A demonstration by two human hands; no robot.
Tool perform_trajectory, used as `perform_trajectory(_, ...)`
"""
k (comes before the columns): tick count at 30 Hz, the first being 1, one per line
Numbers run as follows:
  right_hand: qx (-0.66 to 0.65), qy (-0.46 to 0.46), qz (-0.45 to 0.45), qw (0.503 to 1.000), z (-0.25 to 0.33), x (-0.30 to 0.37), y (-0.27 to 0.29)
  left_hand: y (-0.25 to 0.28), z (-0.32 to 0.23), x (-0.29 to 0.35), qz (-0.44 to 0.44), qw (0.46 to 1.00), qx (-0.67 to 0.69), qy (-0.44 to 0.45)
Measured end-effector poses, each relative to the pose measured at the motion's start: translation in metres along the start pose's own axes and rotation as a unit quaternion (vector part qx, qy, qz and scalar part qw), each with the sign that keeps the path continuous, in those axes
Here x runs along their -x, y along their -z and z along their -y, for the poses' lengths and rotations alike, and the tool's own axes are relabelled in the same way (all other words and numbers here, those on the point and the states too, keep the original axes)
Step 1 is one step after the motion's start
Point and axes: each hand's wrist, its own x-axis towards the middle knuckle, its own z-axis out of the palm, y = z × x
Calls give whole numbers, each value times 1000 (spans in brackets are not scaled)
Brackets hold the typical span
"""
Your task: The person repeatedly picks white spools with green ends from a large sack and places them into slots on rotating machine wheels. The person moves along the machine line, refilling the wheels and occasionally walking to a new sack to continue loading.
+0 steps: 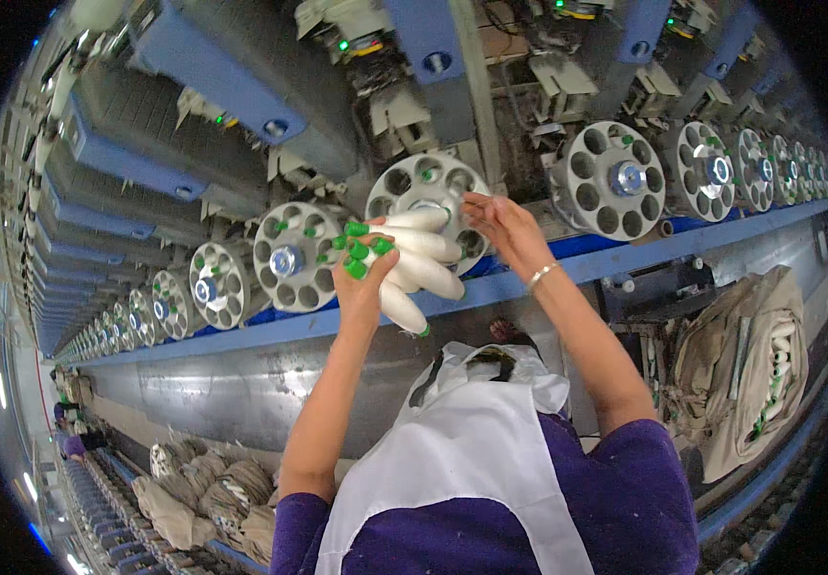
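Observation:
In my left hand (364,287) is a bunch of several yarn bobbins (423,261), wound with white yarn, their green ends gathered in my fingers. The wound bodies fan out to the right, and one tilts downward. My right hand (508,230) is raised just right of the bunch with its fingers apart, and nothing shows in it. Behind both hands stands a round grey magazine (462,179) with a ring of holes; the bobbins partly hide it. A green tip shows in one of its upper holes.
More round magazines (609,179) line the blue rail (682,238) on both sides. Blue machine housings (212,67) rise beyond them. At the right, a beige cloth sack (721,383) holds white bobbins. Several cloth bundles (212,489) lie at the lower left.

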Motion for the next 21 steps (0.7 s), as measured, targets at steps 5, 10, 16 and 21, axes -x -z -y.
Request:
perform_trajectory(5,-186,35,41,981,5,-47,29,-68,28,-57,-3,998,-58,37)
perform_trajectory(10,-223,-8,27,974,24,-63,47,-98,38,-67,16,981,-180,-73)
perform_trajectory(16,260,4,226,939,26,-51,24,-60,-1,-56,-52,995,43,70)
perform_trajectory(21,328,-224,364,843,2,-45,6,-27,-32,-26,-230,963,109,85)
